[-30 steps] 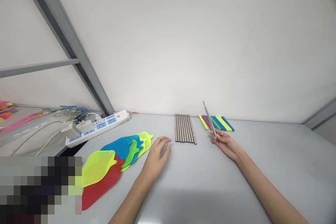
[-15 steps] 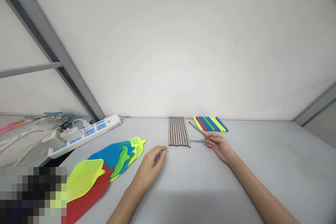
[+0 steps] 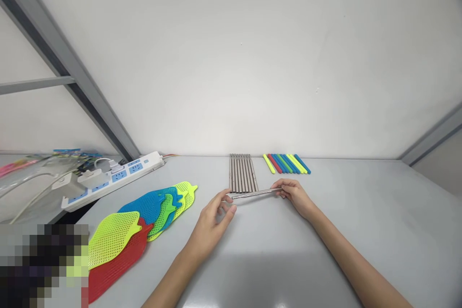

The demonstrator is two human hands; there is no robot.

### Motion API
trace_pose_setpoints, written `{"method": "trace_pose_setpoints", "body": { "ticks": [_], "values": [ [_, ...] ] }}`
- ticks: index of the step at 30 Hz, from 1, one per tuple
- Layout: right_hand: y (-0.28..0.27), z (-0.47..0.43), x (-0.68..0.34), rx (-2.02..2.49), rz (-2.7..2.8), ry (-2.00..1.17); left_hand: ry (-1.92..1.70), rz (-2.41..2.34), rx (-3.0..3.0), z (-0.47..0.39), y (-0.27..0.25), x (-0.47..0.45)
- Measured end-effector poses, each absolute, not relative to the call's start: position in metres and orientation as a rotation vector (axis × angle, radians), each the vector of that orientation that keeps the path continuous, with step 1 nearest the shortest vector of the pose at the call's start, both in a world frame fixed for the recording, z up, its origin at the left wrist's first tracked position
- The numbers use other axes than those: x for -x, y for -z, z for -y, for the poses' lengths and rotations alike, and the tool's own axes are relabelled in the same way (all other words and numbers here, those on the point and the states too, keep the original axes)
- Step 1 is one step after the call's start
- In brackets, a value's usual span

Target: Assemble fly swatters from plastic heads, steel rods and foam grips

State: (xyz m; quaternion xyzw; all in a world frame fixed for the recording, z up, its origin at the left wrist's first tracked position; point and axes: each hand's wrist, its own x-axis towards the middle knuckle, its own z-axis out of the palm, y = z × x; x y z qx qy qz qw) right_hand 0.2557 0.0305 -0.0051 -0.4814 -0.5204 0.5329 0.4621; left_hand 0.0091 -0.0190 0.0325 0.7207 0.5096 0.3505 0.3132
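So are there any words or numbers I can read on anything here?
None can be read.
Power strip: blue socket panels, no legible marking.
Packets at far left: printed, but too small and blurred.
Metal rod in the right hand, fly swatter heads, coloured handles: no text.

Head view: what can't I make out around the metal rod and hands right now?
- Left hand and metal rod: contact at the rod tip too small to tell.
- Right hand: fingers cover the rod's other end.
- Bottom-left corner: pixelated.
- Red fly swatter head: partly covered by the pixelation.
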Motion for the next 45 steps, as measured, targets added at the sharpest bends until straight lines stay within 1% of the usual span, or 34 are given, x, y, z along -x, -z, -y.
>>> {"method": "trace_pose_setpoints", "body": {
  "ticks": [7, 17, 24, 35, 38, 40, 43, 45],
  "values": [
    [0.001, -0.026, -0.247, 1.189, 1.230, -1.349, -0.898, -1.344, -2.069, 0.020, -0.033, -0.010],
    [0.002, -0.027, -0.249, 1.156, 1.212, -1.407, -0.849, -1.346, -2.071, 0.019, -0.033, -0.009],
    [-0.001, -0.023, -0.248, 1.122, 1.137, -1.417, -0.786, -1.239, -2.087, 0.021, -0.034, -0.010],
    [-0.018, -0.011, -0.238, 0.769, 0.760, -1.713, -0.743, -1.295, -2.184, 0.025, -0.038, -0.012],
    [-0.012, -0.012, -0.234, 0.705, 0.665, -1.726, -0.749, -1.383, -2.252, 0.030, -0.046, -0.008],
    [-0.006, -0.015, -0.233, 0.695, 0.608, -1.691, -0.830, -1.490, -2.247, 0.033, -0.052, 0.002],
    [0.001, -0.019, -0.234, 0.682, 0.510, -1.646, -0.911, -1.822, -2.154, 0.037, -0.057, 0.032],
    [0.004, -0.022, -0.235, 0.673, 0.463, -1.628, -0.837, -2.056, -2.079, 0.040, -0.055, 0.059]
  ]
}}
